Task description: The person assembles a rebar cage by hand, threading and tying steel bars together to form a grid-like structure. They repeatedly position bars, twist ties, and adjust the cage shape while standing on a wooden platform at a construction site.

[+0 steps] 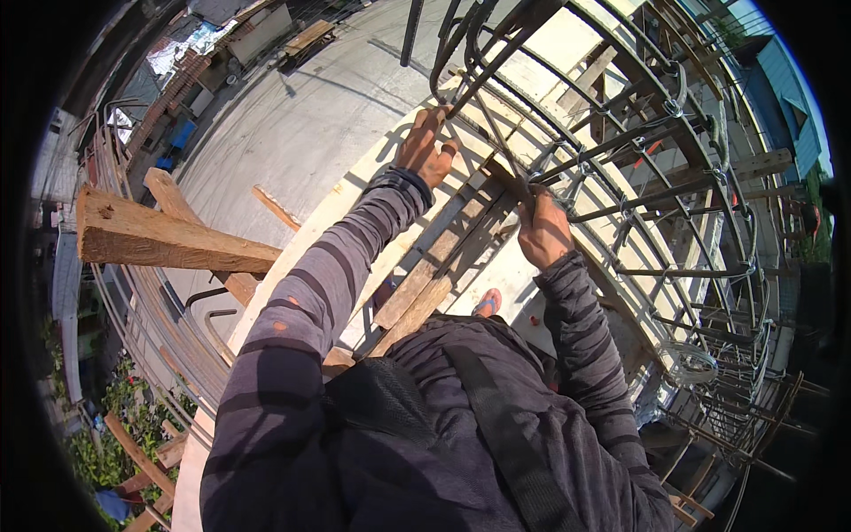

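A cage of steel rebar (625,137), its bars joined with tie wire (674,108), stands ahead and to the right. My left hand (428,148) is at the cage's near left edge, fingers curled round the lower end of a dark rebar stirrup (477,80). Closer to my body, my right hand (542,228) is pinched at a crossing of bars, where loose tie wire shows beside the fingers. What lies between those fingertips is hidden. Both forearms are in dark striped sleeves.
Pale plywood (350,199) edges the work area, with concrete ground far below on the left. A rough timber (177,235) juts in from the left. Wooden planks (425,279) lie below my hands, near my sandalled foot (487,302). Long bent bars (133,293) curve along the left.
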Motion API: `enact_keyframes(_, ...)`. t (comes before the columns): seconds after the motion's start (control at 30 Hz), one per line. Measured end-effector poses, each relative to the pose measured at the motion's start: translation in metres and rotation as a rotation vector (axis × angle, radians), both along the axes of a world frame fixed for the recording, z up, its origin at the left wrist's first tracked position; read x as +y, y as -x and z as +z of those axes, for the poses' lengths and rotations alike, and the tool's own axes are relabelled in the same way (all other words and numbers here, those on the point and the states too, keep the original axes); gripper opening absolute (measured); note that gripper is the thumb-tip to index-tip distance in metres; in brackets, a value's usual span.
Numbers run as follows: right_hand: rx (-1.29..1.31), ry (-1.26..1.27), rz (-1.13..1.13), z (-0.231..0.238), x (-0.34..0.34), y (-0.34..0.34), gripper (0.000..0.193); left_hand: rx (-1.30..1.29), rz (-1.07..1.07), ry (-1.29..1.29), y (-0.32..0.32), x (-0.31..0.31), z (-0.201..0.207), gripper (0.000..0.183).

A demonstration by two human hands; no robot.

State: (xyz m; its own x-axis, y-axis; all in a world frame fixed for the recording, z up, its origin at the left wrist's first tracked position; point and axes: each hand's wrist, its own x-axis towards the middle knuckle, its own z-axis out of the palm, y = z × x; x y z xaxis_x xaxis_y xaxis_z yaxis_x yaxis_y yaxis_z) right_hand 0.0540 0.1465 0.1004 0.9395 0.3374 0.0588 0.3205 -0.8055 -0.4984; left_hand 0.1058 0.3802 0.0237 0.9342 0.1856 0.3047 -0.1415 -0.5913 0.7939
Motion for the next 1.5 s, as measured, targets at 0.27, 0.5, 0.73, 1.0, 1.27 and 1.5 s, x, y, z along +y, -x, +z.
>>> enact_keyframes(0.27, 0.094, 0.121, -0.068, -0.022, -0.029, 0.065, 0.028, -0.065, -0.091, -0.132, -0.002, -0.005, -0.005, 0.046)
enact_keyframes(0.5, 0.247, -0.276, -0.282, -0.015, -0.058, 0.098, 0.027, -0.58, 0.089, -0.068, 0.005, -0.006, 0.086, 0.047)
enact_keyframes(0.73, 0.417, -0.576, -0.204, -0.039, -0.097, 0.159, 0.024, -0.518, 0.076, -0.584, -0.035, 0.001, 0.253, 0.037)
enact_keyframes(1.0, 0.339, -0.64, -0.165, -0.015, -0.056, 0.121, 0.029, -0.598, -0.06, -0.673, -0.036, -0.038, 0.258, 0.026)
enact_keyframes(1.27, 0.383, -0.631, -0.115, -0.028, -0.067, 0.132, 0.032, -0.397, -0.003, -0.785, -0.035, -0.059, 0.288, 0.034)
enact_keyframes(1.5, 0.312, -0.731, -0.092, -0.026, -0.065, 0.133, 0.038, 0.118, 0.108, -1.228, -0.091, -0.09, 0.343, 0.043)
